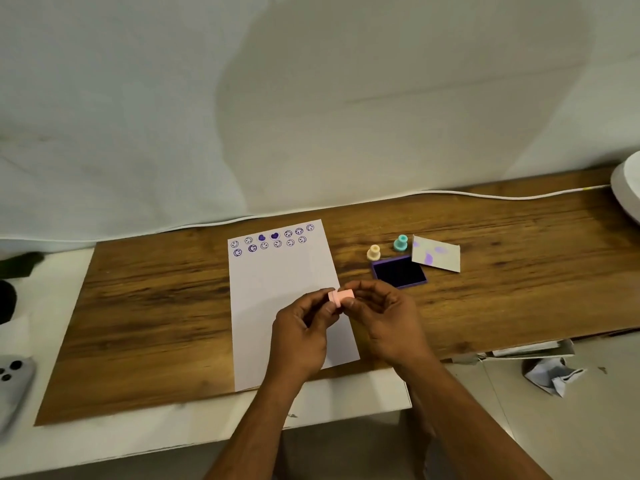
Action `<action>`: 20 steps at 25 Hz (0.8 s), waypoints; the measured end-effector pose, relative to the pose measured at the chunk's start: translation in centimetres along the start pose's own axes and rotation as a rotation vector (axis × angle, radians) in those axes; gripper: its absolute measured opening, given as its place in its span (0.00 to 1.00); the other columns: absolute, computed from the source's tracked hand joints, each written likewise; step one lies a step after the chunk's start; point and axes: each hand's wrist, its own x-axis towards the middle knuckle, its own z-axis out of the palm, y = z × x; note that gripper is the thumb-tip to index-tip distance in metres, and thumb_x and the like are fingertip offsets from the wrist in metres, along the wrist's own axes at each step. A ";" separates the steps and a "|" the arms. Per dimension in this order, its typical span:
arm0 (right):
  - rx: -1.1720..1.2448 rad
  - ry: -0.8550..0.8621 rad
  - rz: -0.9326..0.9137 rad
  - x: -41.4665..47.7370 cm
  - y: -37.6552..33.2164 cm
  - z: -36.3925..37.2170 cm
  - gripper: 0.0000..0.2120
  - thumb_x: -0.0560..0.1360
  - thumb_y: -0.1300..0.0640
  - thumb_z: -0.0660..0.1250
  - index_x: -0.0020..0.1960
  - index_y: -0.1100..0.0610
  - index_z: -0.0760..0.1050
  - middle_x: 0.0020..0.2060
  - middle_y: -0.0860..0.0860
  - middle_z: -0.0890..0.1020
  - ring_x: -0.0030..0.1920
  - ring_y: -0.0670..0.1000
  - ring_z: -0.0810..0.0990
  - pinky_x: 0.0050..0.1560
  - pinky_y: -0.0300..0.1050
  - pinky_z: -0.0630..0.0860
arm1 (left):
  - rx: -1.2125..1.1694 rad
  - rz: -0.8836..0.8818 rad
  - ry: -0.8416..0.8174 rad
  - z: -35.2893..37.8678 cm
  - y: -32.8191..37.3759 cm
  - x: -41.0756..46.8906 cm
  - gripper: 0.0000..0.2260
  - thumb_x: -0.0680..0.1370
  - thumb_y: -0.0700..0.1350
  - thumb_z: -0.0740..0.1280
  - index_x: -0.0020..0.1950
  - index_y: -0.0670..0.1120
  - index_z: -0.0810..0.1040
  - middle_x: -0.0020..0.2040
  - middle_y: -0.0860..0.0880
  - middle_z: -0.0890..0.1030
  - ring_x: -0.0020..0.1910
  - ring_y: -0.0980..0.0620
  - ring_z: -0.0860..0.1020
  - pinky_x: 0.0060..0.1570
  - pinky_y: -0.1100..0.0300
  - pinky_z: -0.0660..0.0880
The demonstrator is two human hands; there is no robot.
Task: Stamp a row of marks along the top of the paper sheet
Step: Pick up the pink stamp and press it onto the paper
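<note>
While both hands grip pink stamp, no writing legible.

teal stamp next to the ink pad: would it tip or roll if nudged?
The teal stamp stands upright on a flared base with a narrow knob on top, so a low nudge probably slides it and a high one may tip it. It looks round, so once over it would likely roll, toward the ink pad or cream stamp.

A sheet lies on the table, with marks along its far edge. Right of it sits an ink pad; behind the pad stand two stamps, with a card to their right. Both hands hold a third stamp above the sheet's right edge.
</note>
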 end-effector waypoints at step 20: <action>-0.838 0.338 -0.292 5.5 0.5 -5.4 0.13 0.81 0.54 0.71 0.65 0.56 0.83 0.54 0.56 0.88 0.56 0.58 0.79 0.51 0.58 0.79 | 0.248 0.070 0.195 -1.0 -3.0 2.1 0.15 0.80 0.48 0.68 0.67 0.51 0.80 0.65 0.51 0.82 0.62 0.51 0.80 0.63 0.56 0.74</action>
